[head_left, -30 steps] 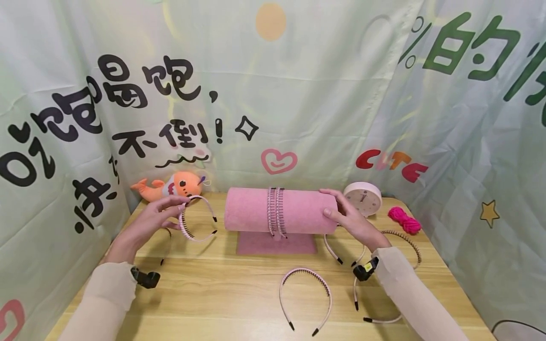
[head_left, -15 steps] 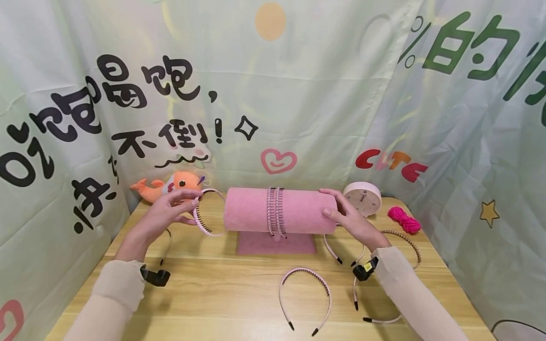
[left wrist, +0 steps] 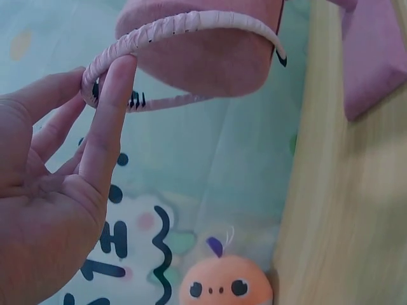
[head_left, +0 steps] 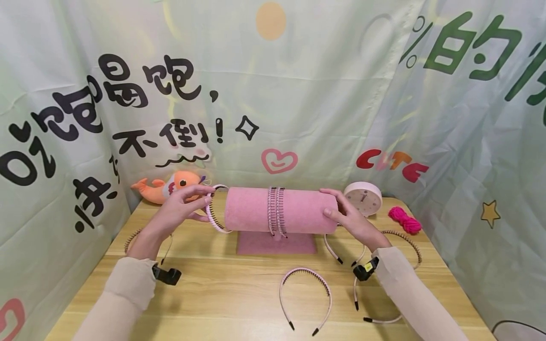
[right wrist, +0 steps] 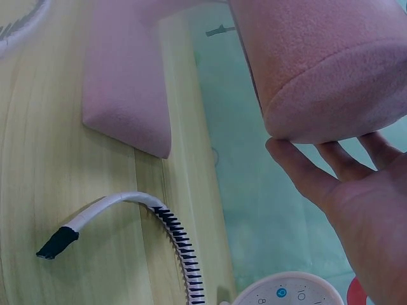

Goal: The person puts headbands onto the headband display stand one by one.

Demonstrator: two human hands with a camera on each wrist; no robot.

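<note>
In the head view my left hand (head_left: pixel 181 208) pinches a pink headband (head_left: pixel 210 215) at its curved top, with dark teeth along its inner side. The headband's free ends reach around the left end of a pink headband display stand (head_left: pixel 247 208), a padded roll on a flat base. The left wrist view shows a gap between the headband (left wrist: pixel 172 27) and the roll's end face (left wrist: pixel 210 67) below it. My right hand (head_left: pixel 351 220) holds the roll's right end, thumb in front and fingers at the top edge. Two headbands (head_left: pixel 275 213) sit side by side around the roll's middle.
On the wooden table (head_left: pixel 222 293), a headband (head_left: pixel 304 271) lies in front of the stand and several others lie at the right. Another headband (head_left: pixel 132 237) lies by my left forearm. Behind are an orange plush toy (head_left: pixel 149 192), a clock (head_left: pixel 363 199) and pink yarn (head_left: pixel 404 220).
My left hand has moved right with the headband, from beside the plush toy to the roll's left end. My right hand has stayed on the roll's right end.
</note>
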